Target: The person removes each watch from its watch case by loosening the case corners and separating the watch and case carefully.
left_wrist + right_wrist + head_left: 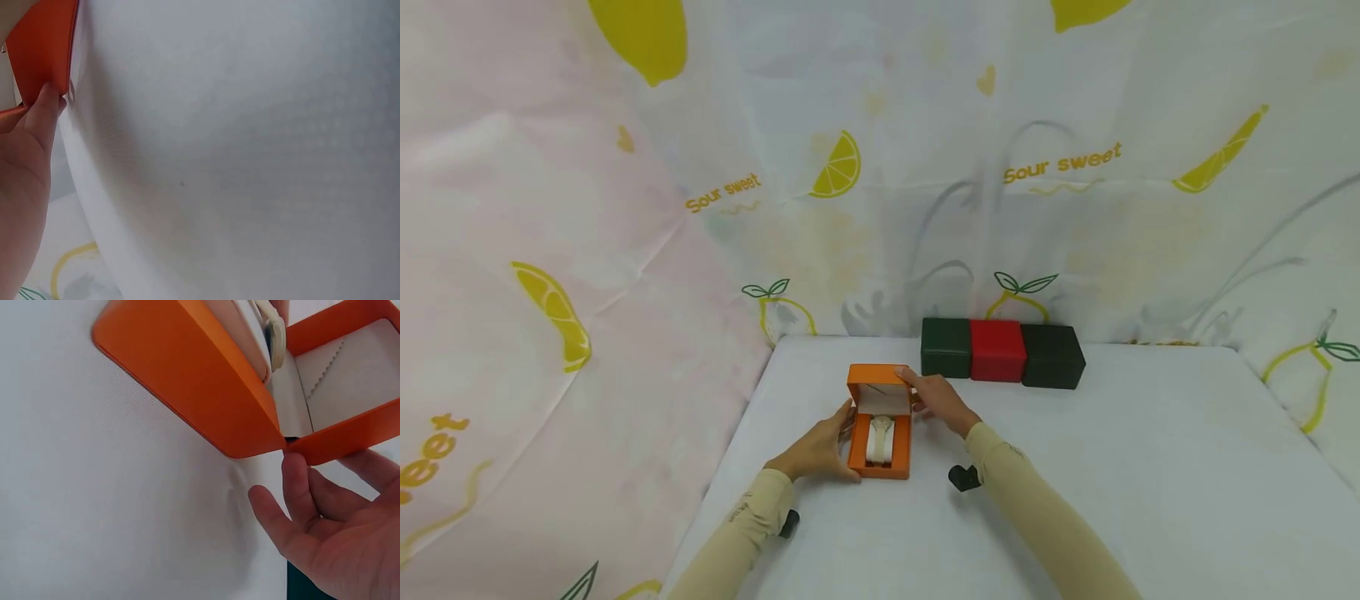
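Observation:
An orange watch box [903, 454] stands on the white table with its lid [871, 374] raised. Inside it, a pale-strapped watch [881, 429] is wrapped around a white cushion. My left hand [816, 448] holds the box's left side, thumb by the front corner and fingers farther back. The right hand [943, 402] has its thumb on top of the lid and its other fingers at the lid's right side. From the right wrist, the fingertips [294, 469] show right at the hinge, under the white-lined lid.
Green [945, 348], red [997, 352] and black [1052, 357] boxes stand side by side at the table's back edge. Behind them hangs a lemon-print cloth [887, 242], which also runs along the left side. Small black devices [964, 477] sit at both wrists.

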A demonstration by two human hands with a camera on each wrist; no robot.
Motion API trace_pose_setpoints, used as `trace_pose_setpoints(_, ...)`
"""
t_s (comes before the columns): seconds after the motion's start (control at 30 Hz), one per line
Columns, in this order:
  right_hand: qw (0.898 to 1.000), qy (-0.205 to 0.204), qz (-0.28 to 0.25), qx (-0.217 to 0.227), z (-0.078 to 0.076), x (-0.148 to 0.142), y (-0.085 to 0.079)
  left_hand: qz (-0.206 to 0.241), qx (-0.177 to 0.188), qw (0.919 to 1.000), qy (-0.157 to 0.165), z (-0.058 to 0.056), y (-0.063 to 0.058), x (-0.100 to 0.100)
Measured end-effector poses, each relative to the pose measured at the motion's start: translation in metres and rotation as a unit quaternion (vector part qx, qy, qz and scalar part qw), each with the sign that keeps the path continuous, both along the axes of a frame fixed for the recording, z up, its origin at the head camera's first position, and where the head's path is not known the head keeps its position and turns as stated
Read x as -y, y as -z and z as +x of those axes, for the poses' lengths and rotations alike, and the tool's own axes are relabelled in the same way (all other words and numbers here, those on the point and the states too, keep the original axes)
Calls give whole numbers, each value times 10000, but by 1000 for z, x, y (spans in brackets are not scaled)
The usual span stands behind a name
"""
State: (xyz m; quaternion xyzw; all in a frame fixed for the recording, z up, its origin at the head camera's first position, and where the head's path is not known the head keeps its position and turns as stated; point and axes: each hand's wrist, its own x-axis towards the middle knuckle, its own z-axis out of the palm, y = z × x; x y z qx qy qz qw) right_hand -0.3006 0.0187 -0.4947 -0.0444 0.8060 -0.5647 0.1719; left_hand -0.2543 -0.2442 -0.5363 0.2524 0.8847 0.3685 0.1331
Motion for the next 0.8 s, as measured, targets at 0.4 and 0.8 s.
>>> trace_pose_setpoints(0.4, 9997, -51, 161, 188, 8, -7, -2, 69, -625, 9979, -152, 4, -6, 7)
trace_pose_setpoints(0.8, 9988, -137, 478, 10, 24, -20, 4, -661, -1884, 9792, 362, 9, -14, -7)
